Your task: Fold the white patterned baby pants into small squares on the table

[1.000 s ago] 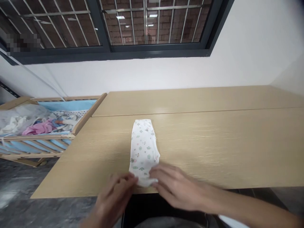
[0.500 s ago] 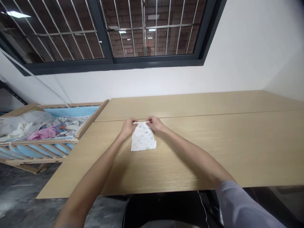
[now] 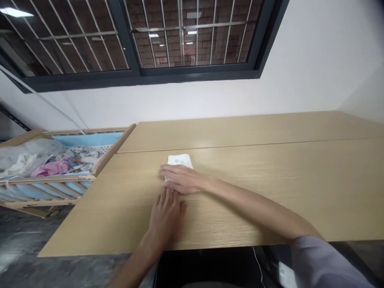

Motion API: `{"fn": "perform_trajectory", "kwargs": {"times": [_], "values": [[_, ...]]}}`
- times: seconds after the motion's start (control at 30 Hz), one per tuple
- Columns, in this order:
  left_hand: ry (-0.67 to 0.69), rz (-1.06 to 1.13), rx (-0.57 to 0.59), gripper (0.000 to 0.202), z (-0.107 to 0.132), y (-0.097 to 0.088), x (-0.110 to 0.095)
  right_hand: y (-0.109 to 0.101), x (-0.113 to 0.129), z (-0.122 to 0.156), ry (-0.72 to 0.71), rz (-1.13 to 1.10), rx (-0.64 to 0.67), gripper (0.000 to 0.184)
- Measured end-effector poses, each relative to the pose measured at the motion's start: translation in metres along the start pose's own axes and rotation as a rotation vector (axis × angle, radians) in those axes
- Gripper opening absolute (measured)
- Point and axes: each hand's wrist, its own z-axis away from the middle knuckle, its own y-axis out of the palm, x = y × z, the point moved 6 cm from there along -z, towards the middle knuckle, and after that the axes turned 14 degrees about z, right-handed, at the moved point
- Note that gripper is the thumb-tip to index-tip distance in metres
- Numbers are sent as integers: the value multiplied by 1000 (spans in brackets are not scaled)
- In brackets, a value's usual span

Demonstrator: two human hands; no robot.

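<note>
A small white cloth piece with a faint print lies flat on the wooden table. My right hand rests across its middle, fingers stretched out to the left and slightly blurred, so only the far part and a sliver at the left edge show. Just below, my left hand lies palm down with fingers extended forward. Its fingertips meet the near edge of the cloth, close to the right hand. Neither hand grips anything. The near part of the cloth is hidden under the hands.
The wide wooden table has a seam running along its back part. At the left stands a wooden crib with blue lining, holding a clear plastic bag and pink and white fabrics. A barred window is set in the white wall behind.
Both hands have let go of the cloth's far edge. My right hand has moved left and nearer, flat over the cloth; my left hand has pulled back to its near edge.
</note>
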Motion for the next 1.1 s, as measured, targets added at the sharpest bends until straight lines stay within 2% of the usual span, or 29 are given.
{"fn": "perform_trajectory", "kwargs": {"times": [0.1, 0.2, 0.27, 0.5, 0.6, 0.67, 0.77, 0.9, 1.0, 1.1], "values": [[-49, -48, 46, 42, 16, 19, -7, 35, 14, -4, -96, -65, 146, 61], [-91, -75, 18, 48, 17, 25, -8, 65, -1, -5, -57, -65, 254, 65], [-96, -87, -8, 52, 16, 25, -8, 74, -19, -8, -22, -32, 264, 66], [-111, -41, 6, 50, 18, 26, 2, 65, -95, -26, 122, 108, 227, 69], [-94, 0, 0, 46, 18, 25, 6, 63, -115, -30, 177, 143, 231, 70], [-76, 30, 2, 45, 17, 24, 9, 61, -120, -31, 217, 144, 220, 69], [-47, 88, 12, 40, 15, 19, 16, 48, -110, -29, 211, 142, 132, 68], [9, 182, 17, 29, 7, 5, 28, 8, -74, -13, 184, 185, -21, 59], [60, 206, 38, 28, -1, -4, 35, -16, -40, 12, 168, 249, 9, 43], [114, 196, 88, 25, -7, -7, 41, -22, -11, 44, 135, 296, 100, 39]]}}
